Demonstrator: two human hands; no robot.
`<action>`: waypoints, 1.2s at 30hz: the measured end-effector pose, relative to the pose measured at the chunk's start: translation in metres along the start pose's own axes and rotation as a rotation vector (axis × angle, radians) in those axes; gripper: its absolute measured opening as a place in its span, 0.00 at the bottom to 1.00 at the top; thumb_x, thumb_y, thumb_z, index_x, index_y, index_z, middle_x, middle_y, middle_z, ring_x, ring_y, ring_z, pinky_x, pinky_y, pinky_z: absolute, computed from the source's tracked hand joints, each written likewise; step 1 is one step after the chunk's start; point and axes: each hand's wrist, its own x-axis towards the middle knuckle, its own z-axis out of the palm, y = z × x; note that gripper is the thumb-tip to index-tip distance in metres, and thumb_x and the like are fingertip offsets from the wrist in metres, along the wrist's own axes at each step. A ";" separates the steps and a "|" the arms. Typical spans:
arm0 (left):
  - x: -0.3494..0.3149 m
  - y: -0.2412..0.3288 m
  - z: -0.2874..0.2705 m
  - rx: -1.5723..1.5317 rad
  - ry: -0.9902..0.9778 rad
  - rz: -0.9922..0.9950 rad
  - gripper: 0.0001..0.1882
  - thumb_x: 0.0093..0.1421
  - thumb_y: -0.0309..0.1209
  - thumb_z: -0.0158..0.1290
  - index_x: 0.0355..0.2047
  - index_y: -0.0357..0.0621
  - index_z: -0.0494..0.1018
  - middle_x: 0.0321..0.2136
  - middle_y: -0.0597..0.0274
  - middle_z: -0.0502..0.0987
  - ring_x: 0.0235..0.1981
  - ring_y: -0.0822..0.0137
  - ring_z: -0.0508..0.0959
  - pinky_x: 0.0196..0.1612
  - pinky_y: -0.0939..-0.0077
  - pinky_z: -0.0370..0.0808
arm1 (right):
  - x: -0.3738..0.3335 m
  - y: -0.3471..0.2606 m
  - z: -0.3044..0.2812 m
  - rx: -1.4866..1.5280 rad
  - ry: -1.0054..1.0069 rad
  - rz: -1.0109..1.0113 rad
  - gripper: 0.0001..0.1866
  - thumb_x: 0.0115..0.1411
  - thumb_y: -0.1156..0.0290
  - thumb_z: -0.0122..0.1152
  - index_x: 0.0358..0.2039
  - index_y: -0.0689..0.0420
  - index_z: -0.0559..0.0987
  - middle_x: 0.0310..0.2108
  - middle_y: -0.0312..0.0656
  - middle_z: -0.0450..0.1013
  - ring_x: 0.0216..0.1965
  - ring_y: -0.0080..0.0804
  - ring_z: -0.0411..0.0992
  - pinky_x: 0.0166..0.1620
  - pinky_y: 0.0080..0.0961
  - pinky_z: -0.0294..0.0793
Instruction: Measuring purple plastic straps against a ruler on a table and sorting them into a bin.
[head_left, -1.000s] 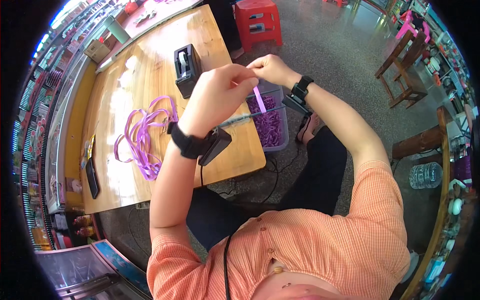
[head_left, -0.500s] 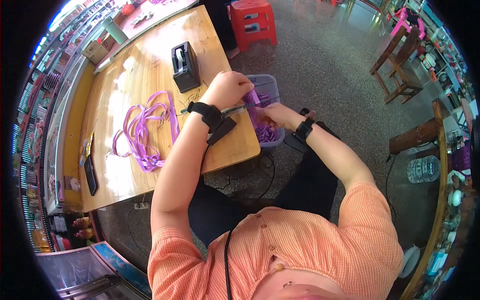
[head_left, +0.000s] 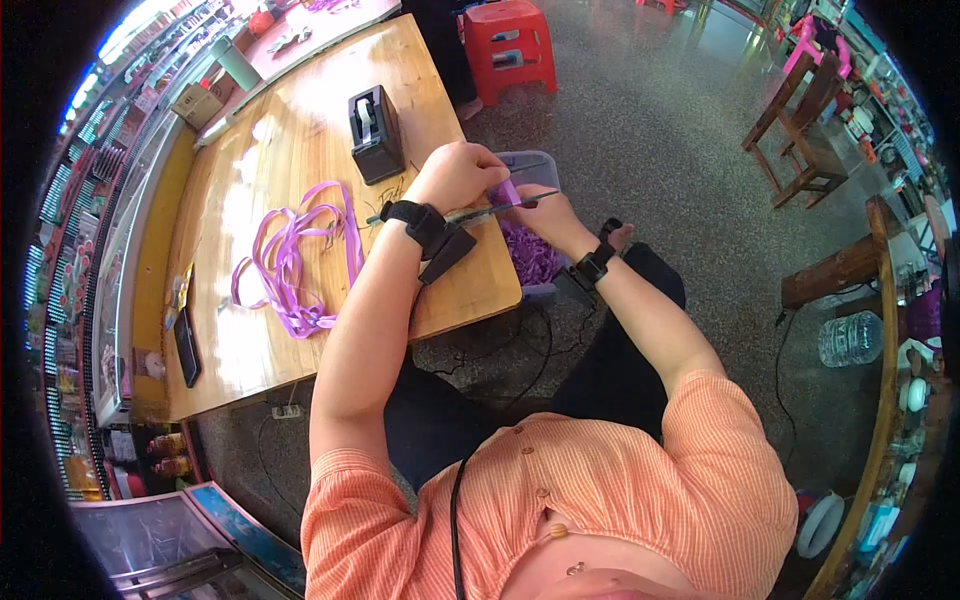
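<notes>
Pinching a purple strip [head_left: 509,193] in its fingers, the left hand [head_left: 458,178] is over the right edge of the table [head_left: 480,285]. The right hand [head_left: 550,217] is beside the strip and a thin rod [head_left: 488,212]; whether its fingers grip anything, I cannot tell. Purple ribbon [head_left: 290,240] lies tangled farther left.

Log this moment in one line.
left hand: holding purple ribbon | right hand: beside ribbon | tape dispenser: on wooden table | plastic bin: purple strips inside
</notes>
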 end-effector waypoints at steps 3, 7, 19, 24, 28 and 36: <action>0.000 0.005 0.000 0.043 -0.007 0.001 0.14 0.61 0.38 0.61 0.39 0.39 0.83 0.19 0.57 0.78 0.18 0.69 0.77 0.26 0.71 0.74 | -0.010 0.000 0.001 -0.007 -0.004 0.031 0.12 0.59 0.67 0.69 0.39 0.62 0.85 0.32 0.42 0.82 0.33 0.27 0.78 0.38 0.27 0.76; -0.003 0.006 -0.003 0.016 -0.019 -0.017 0.14 0.61 0.38 0.60 0.39 0.39 0.83 0.20 0.56 0.79 0.19 0.68 0.77 0.27 0.70 0.75 | -0.048 0.015 0.003 -0.072 -0.060 0.046 0.09 0.60 0.69 0.68 0.38 0.61 0.85 0.30 0.41 0.80 0.33 0.26 0.77 0.38 0.26 0.75; -0.003 -0.001 -0.005 0.023 -0.035 0.014 0.14 0.65 0.38 0.59 0.41 0.40 0.83 0.19 0.62 0.77 0.18 0.73 0.74 0.25 0.73 0.72 | -0.140 -0.052 -0.039 0.066 -0.222 -0.149 0.08 0.58 0.72 0.71 0.37 0.61 0.87 0.26 0.38 0.77 0.29 0.25 0.74 0.34 0.23 0.71; -0.002 -0.005 -0.002 0.018 -0.022 0.041 0.14 0.65 0.37 0.58 0.41 0.39 0.83 0.19 0.64 0.77 0.17 0.75 0.73 0.24 0.75 0.71 | -0.121 -0.094 -0.057 -0.011 -0.329 -0.288 0.08 0.59 0.74 0.70 0.39 0.60 0.87 0.26 0.38 0.78 0.29 0.24 0.74 0.35 0.20 0.71; -0.004 0.004 -0.006 -0.036 -0.065 -0.033 0.14 0.65 0.37 0.58 0.42 0.38 0.82 0.21 0.64 0.78 0.20 0.75 0.74 0.27 0.75 0.72 | -0.077 -0.146 -0.077 -0.170 -0.188 -0.533 0.10 0.59 0.74 0.69 0.42 0.59 0.86 0.29 0.37 0.78 0.30 0.24 0.74 0.36 0.21 0.72; -0.003 -0.021 -0.018 -0.382 0.187 -0.080 0.14 0.64 0.36 0.58 0.40 0.36 0.82 0.26 0.63 0.81 0.27 0.74 0.78 0.34 0.75 0.76 | 0.057 -0.131 -0.058 0.176 -0.190 -0.033 0.21 0.56 0.67 0.70 0.50 0.60 0.83 0.40 0.38 0.80 0.39 0.21 0.75 0.38 0.18 0.71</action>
